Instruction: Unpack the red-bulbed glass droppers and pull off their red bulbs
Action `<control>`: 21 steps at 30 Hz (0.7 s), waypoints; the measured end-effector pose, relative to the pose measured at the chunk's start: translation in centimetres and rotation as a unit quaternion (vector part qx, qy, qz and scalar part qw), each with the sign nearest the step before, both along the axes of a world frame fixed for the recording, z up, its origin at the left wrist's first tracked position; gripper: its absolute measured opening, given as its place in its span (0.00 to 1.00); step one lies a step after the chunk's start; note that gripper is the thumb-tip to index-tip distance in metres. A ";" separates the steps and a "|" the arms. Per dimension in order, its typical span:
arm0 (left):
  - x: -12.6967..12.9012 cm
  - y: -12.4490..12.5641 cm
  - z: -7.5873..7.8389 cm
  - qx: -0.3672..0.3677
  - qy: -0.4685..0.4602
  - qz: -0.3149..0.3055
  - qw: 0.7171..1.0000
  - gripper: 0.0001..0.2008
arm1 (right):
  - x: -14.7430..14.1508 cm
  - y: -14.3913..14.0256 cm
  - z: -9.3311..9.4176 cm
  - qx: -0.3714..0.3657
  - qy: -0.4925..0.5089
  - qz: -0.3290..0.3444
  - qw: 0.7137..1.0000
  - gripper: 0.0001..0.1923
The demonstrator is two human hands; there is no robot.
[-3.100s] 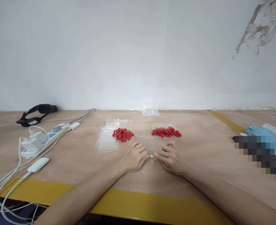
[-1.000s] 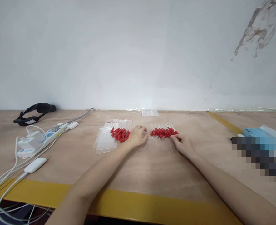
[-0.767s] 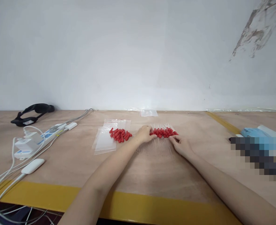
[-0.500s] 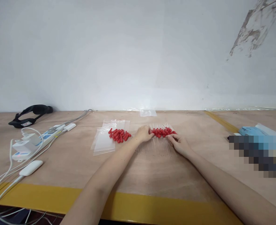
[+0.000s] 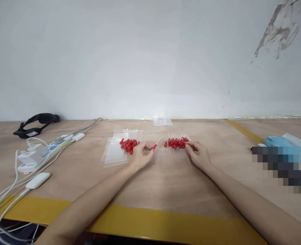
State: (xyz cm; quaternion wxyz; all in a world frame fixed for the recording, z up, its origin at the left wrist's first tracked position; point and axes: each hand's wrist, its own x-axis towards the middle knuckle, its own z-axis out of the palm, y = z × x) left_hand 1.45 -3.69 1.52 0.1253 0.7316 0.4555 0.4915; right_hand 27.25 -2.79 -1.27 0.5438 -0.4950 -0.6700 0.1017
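My left hand (image 5: 139, 155) pinches one dropper (image 5: 156, 145), a thin clear tube with a red bulb, just left of a row of such droppers (image 5: 177, 143). My right hand (image 5: 198, 154) rests at the right end of that row, its fingertips touching the red bulbs. Between my hands lies a spread of bare clear tubes (image 5: 169, 157). A loose heap of red bulbs (image 5: 128, 145) lies left of my left hand, partly on a stack of clear zip bags (image 5: 116, 152).
A white power strip with chargers and cables (image 5: 40, 152) lies at the left, a black headband device (image 5: 36, 124) behind it. A small clear bag (image 5: 162, 121) lies by the wall. Blue and white items (image 5: 280, 141) sit at the right. Yellow tape (image 5: 150, 219) marks the table's front edge.
My left hand has drawn back to the left from the row with one red-bulbed dropper pinched in it. My right hand stays at the row's right end.
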 end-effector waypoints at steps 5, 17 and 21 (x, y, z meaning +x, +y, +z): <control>-1.6 -2.2 -1.2 0.016 0.020 -0.107 0.994 0.02 | -1.6 -2.3 1.5 0.130 -0.238 0.043 0.962 0.23; -0.6 -3.9 -0.6 0.083 0.191 -0.160 0.965 0.17 | -5.3 -5.0 1.3 0.127 -0.339 0.104 0.926 0.12; -0.2 -3.8 -0.7 0.136 0.294 -0.148 0.934 0.09 | -5.7 -5.4 1.1 0.064 -0.317 0.178 0.929 0.14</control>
